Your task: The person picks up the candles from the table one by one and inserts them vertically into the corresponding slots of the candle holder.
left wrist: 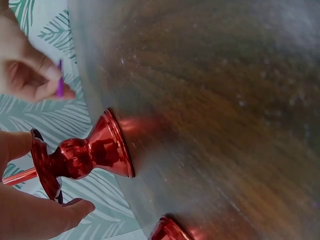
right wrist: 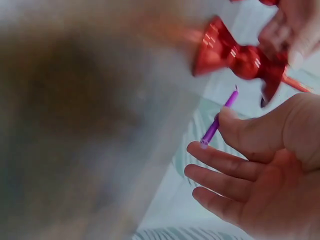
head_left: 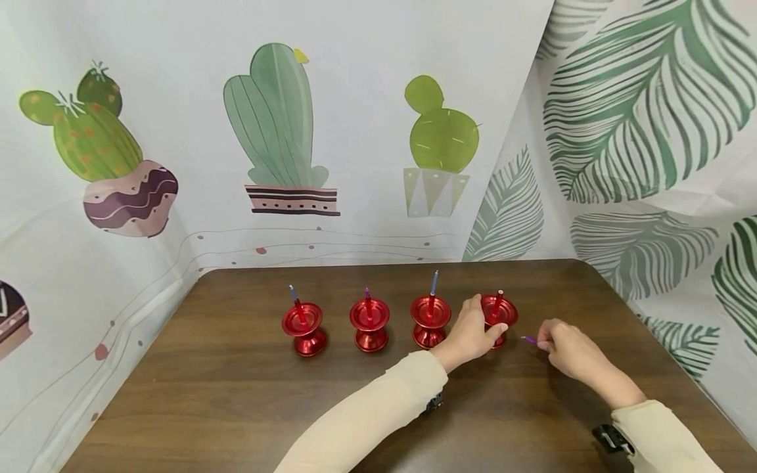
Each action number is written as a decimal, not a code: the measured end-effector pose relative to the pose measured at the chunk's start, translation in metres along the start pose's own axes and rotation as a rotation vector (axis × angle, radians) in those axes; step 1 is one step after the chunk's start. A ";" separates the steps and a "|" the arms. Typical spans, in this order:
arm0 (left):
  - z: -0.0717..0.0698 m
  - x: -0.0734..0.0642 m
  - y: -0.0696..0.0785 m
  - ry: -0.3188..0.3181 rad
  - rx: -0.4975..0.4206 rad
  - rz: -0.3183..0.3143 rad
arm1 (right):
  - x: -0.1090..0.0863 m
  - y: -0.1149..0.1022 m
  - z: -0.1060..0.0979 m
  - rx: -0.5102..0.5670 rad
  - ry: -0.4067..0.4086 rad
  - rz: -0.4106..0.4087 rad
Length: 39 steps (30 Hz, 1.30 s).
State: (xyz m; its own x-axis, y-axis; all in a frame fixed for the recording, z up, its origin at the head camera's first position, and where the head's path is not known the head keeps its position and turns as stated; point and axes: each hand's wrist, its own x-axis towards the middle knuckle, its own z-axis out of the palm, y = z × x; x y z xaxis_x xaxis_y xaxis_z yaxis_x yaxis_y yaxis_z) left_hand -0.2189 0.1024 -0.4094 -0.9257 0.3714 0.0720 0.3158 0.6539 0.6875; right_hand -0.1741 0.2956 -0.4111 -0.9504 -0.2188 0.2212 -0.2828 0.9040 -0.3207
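My left hand (head_left: pixel 470 334) grips the dish of the rightmost red candle holder (head_left: pixel 508 311), thumb and fingers on opposite sides of the rim. That shiny holder (left wrist: pixel 80 159) stands upright on the table, a red tube (head_left: pixel 499 298) rising from its dish. To its right, my right hand (head_left: pixel 572 351) pinches a small purple candle (right wrist: pixel 220 117) between thumb and index finger. The candle is apart from the holder, and in the head view its wick end points left. In the right wrist view the other fingers (right wrist: pixel 225 182) are spread loosely.
Left of my hands stand three more red holders: one with a blue candle (head_left: pixel 434 282), one with a purple candle (head_left: pixel 367 295), one with a blue candle (head_left: pixel 293 293). The brown wooden table (head_left: pixel 225 394) meets a cactus-and-leaf printed cloth (head_left: pixel 367 144) behind.
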 end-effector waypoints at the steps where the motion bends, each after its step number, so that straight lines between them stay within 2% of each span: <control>1: 0.000 0.000 0.000 0.001 0.003 0.003 | 0.002 0.001 -0.004 0.006 0.011 0.017; 6: 0.000 0.001 -0.001 -0.006 0.005 -0.003 | 0.013 -0.001 -0.020 0.060 0.094 0.057; 12: -0.002 0.001 -0.001 -0.002 0.015 -0.004 | 0.031 -0.017 -0.030 0.221 0.230 0.066; 14: -0.002 0.000 -0.001 -0.001 0.019 -0.003 | 0.037 -0.024 -0.032 0.334 0.243 0.080; 19: -0.003 0.000 0.000 -0.007 0.006 -0.009 | 0.049 -0.037 -0.031 0.700 0.169 0.183; 21: -0.003 0.000 0.000 -0.007 -0.001 -0.005 | 0.054 -0.040 -0.028 0.828 0.167 0.203; 23: -0.003 0.000 0.001 -0.009 -0.007 0.000 | 0.057 -0.041 -0.023 0.938 0.182 0.203; 26: -0.003 -0.001 0.001 -0.015 -0.015 0.001 | 0.060 -0.042 -0.015 1.043 0.221 0.182; 32: -0.002 0.000 0.001 -0.010 0.001 -0.002 | 0.059 -0.043 -0.004 1.115 0.238 0.153; 36: -0.003 0.000 0.001 -0.001 0.015 -0.003 | 0.060 -0.045 0.002 1.126 0.265 0.116; 39: -0.003 0.000 0.000 -0.001 0.010 -0.005 | 0.061 -0.045 0.005 1.085 0.303 0.087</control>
State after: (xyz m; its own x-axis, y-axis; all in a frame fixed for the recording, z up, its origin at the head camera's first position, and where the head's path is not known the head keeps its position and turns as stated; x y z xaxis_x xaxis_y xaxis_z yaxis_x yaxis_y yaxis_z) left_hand -0.2190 0.1005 -0.4068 -0.9270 0.3688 0.0685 0.3137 0.6620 0.6807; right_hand -0.2195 0.2394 -0.3879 -0.9435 0.0611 0.3257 -0.3204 0.0831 -0.9436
